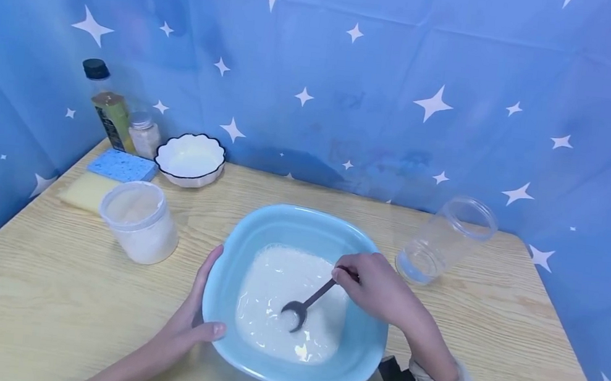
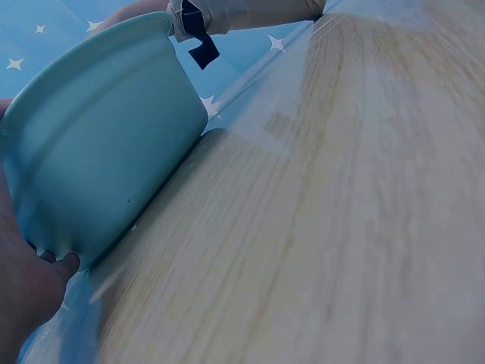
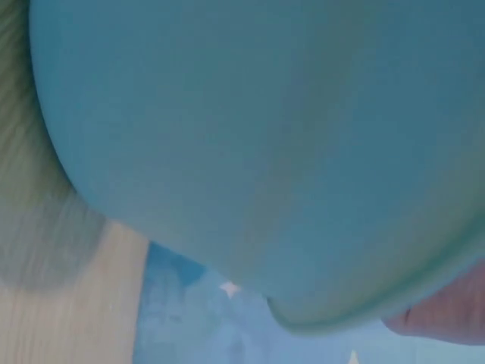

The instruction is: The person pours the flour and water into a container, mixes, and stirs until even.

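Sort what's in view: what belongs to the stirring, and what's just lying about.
In the job:
- basin, held by the left hand
- white mixture
- spoon, in the right hand

Lying about, apparently:
- bottle
- lidded jar
- bowl
- blue sponge
- yellow sponge
- tub and clear jar, untouched; possibly ingredient containers

Bright, even light fills the head view, glinting off the white liquid [image 1: 268,280] and the worktop [image 1: 502,335]. Both wrist views are dimmer; the right one shows the basin [image 3: 189,136] softly blurred.
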### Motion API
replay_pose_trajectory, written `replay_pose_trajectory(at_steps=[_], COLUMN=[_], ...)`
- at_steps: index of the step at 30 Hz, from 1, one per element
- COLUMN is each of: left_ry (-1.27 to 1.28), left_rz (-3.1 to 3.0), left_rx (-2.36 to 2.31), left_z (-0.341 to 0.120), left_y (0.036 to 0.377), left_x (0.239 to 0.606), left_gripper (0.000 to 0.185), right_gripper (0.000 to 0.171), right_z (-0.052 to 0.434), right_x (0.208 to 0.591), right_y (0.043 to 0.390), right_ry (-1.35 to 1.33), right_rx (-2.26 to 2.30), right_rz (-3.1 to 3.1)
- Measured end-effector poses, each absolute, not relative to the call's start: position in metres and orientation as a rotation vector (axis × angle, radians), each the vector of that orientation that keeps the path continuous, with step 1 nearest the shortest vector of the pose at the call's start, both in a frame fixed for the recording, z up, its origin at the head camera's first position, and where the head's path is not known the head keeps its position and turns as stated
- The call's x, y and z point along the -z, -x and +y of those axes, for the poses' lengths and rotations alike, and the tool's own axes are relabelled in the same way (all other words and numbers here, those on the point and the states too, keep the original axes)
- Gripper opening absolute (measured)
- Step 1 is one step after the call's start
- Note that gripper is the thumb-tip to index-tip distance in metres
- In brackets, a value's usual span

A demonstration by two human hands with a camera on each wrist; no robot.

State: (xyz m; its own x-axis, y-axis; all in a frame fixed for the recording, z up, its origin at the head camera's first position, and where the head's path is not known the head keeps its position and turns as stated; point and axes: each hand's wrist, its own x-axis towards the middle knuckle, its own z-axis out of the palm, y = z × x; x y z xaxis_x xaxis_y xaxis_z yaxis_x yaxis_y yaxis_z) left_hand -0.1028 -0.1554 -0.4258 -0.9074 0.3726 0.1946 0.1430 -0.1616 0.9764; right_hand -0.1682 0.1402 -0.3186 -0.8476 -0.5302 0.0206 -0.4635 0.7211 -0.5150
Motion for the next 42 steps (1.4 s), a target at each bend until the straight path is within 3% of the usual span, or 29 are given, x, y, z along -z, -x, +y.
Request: replay_pose_trajectory(at_steps=[14,23,32,42], left_ry=[-0.617,-0.604,-0.610,-0.610], left_rz=[1.958,1.926,1.886,1.907], left_rx=[-2.181,-2.189,-2.228,-2.221], left_z=[-0.157,-0.156,-0.155,-0.155], left_y=[0.104,0.104,0.103,0.104], left_x=[0.425,0.425,0.425,0.427], left_gripper=[0.094,0.094,0.095,0.095], right_gripper=[0.020,0.018,0.011,0.013], right_z=[0.155,0.136,0.124,0.116], right_x=[0.305,0.316,0.327,0.338], right_y=[0.172,0.170,0.172,0.174], right_ry=[0.529,0.642,1.236,0.987], right_rx=[0.980,1.022,1.125,1.063], right_rz=[2.997,3.010,3.048,2.873])
